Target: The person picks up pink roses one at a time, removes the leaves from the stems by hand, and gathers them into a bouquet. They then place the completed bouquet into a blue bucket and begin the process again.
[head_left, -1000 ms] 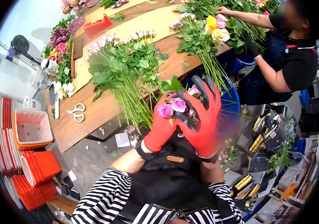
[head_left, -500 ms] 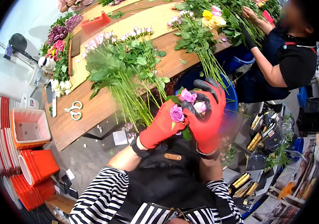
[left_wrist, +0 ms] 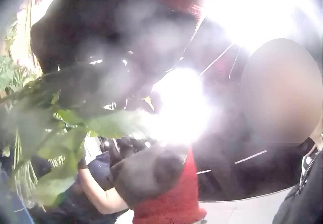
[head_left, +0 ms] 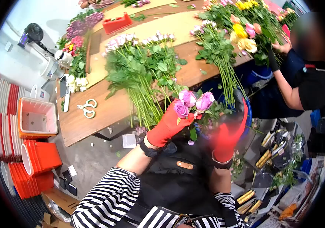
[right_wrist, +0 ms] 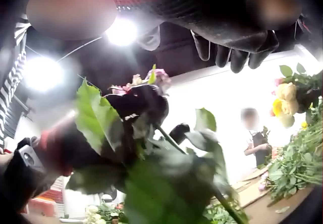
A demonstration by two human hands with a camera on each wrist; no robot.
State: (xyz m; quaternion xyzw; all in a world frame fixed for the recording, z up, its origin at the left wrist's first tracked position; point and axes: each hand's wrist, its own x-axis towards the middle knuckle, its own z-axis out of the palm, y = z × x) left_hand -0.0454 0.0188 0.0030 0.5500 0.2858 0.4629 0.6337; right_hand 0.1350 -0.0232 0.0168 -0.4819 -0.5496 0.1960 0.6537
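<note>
My left hand [head_left: 170,125], in a red glove with a dark palm, grips a few purple-pink roses [head_left: 181,109] just below their heads. In the right wrist view, the same hand [right_wrist: 144,108] is curled round the stems, and large green leaves [right_wrist: 156,188] hang below it. My right hand [head_left: 227,138], gloved alike and blurred, is held apart to the right of the roses, fingers extended and holding nothing. Its dark fingers [right_wrist: 222,57] stretch along the top of the right wrist view.
Bunches of pale pink roses [head_left: 147,64] lie on the wooden table [head_left: 78,127], stems overhanging its edge. Scissors [head_left: 87,108] lie at the left. A blue bucket [head_left: 249,117] stands beyond my right hand. Another person [head_left: 303,83] works at right. Orange bins [head_left: 40,157] stand on the left.
My right hand, which was cupped round the flower heads, has come off them and moved to the right. The left hand still holds the roses. The head view has shifted slightly.
</note>
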